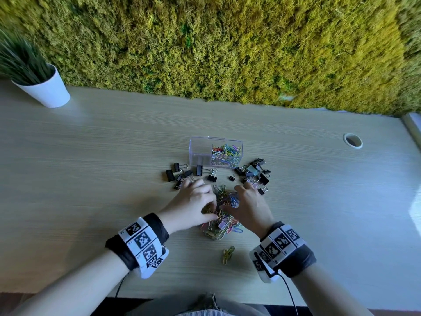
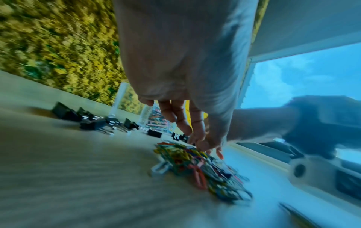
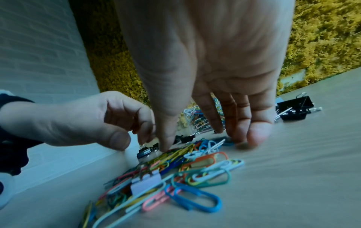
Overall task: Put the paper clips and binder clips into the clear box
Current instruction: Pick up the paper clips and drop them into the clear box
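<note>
Your two hands are down on the pile of colored paper clips near you on the worktop. Your left hand has its fingers curled in, and the thumb and fingertips look like they are pinching at some clips, but you cannot tell for sure if any are caught. Your right hand is spread out, with straight fingers pushing down on the far side of the pile. The clear box sits just past the pile, with lots of paper clips already in its right half and the left half looking bare. Black binder clips lie on the left of the box and more binder clips lie on the right. A few loose clips sit apart, closer to you. To do this well, push the pile together with both hands, scoop it from both sides, and lift slowly so none slip out. One pale binder clip hides in the pile, so watch for it
</note>
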Demonstrator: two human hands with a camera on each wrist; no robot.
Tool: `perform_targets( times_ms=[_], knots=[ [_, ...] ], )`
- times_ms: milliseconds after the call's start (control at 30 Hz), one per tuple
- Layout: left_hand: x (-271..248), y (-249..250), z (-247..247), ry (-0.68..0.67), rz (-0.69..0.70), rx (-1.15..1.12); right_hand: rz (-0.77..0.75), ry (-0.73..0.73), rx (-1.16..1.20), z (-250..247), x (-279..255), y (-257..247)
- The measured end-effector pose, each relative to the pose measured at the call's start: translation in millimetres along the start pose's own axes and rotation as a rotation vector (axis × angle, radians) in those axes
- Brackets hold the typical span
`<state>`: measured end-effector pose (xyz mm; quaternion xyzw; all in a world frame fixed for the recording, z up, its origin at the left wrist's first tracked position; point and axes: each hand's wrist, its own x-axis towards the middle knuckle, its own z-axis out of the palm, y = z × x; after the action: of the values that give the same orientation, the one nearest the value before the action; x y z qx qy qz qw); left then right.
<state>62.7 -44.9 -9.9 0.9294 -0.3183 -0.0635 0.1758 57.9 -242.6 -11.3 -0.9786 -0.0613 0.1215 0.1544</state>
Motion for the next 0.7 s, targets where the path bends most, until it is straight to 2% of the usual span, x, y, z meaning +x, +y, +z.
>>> perform_targets(
  times_ms=[133,267,367,467,600,700],
  knots=[
    [2.9,22.6,9.0,-0.168,-0.029,0.217,-0.047,-0.021,-0.035,5.9,0.5,-4.4],
    [5.4,35.9,14.9,-0.171,-0.009,0.296,-0.103,0.023,-0.002,8.7,3.0,-2.2],
    [6.6,38.5,16.9,-0.169,-0.017,0.27,-0.062,0.012,0.021,10.5,5.0,3.1],
    [5.0,35.8,14.9,-0.168,-0.029,0.234,-0.024,0.026,0.152,3.3,5.2,8.2],
    [0.2,29.9,12.0,-0.115,-0.017,0.1,0.011,0.095,0.378,-14.1,4.0,12.9],
    [-2.3,21.1,10.6,0.035,0.038,-0.062,0.004,0.106,0.413,-20.4,5.0,16.4]
  ],
)
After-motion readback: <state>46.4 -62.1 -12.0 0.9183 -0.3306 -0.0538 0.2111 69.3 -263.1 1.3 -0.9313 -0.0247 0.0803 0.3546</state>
